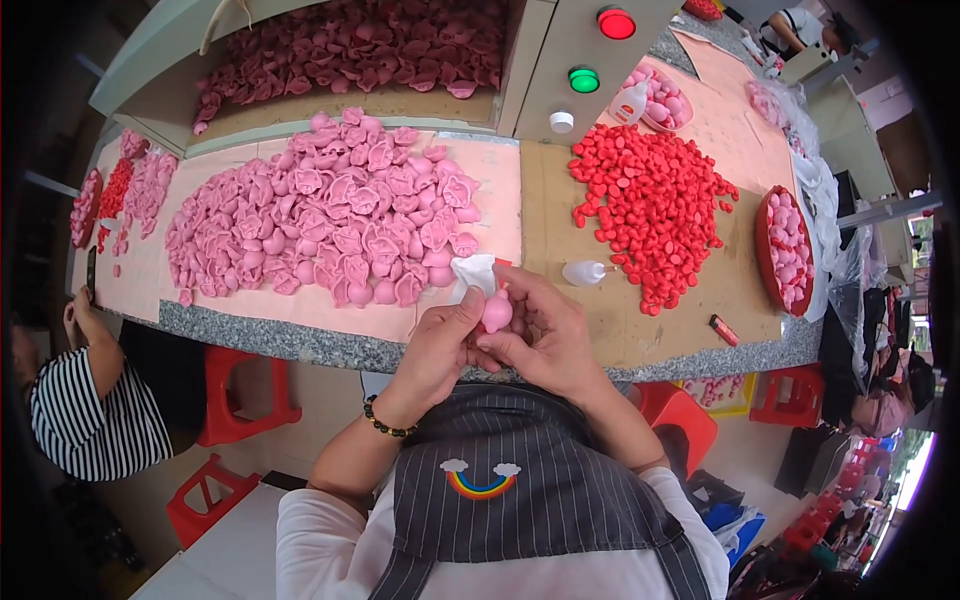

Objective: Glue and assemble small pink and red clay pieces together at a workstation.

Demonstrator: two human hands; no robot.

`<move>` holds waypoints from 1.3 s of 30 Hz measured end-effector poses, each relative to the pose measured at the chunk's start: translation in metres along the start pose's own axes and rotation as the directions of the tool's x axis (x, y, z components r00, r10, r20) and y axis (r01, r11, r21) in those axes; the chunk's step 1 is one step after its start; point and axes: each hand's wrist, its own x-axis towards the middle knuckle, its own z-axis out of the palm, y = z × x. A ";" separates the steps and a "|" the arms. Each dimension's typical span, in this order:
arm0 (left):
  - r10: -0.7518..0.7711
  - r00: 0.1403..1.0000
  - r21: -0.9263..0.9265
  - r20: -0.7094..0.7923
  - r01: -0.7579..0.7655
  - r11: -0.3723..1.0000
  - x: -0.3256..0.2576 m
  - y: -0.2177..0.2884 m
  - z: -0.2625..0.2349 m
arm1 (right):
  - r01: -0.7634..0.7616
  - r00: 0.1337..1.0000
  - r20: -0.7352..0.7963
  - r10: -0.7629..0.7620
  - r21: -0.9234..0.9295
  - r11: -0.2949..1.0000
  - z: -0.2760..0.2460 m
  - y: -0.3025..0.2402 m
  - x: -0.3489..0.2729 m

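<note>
pink piece (496, 312), 1, clamped btwn fingers of left hand (437, 345) & right hand (545, 335), 2 glue bottles nearby

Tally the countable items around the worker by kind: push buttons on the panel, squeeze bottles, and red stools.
Push buttons: 3 (red, green, white)
Squeeze bottles: 2
Red stools: 4 in view
Pink piece held by left hand and right hand: 1
Total: 10

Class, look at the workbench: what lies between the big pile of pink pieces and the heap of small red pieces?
In the head view, bare pink mat and brown board separate the pink pile from the red heap.
</note>
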 end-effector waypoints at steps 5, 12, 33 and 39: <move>0.039 0.998 0.005 -0.044 -0.039 0.999 -0.003 0.005 0.012 | 0.098 0.995 -0.001 -0.098 -0.013 0.995 0.000 0.008 0.000; 0.111 0.994 0.095 0.001 -0.111 0.989 -0.006 -0.002 0.011 | 0.263 0.965 0.013 -0.263 -0.109 0.959 -0.004 0.006 0.004; 0.230 0.958 0.054 0.173 -0.242 0.969 -0.006 0.000 0.007 | 0.475 0.874 0.026 -0.485 -0.258 0.841 0.000 0.010 0.000; 0.287 0.954 0.003 0.087 -0.289 0.957 -0.009 0.001 0.007 | 0.412 0.906 -0.007 -0.424 -0.218 0.885 -0.001 0.004 0.000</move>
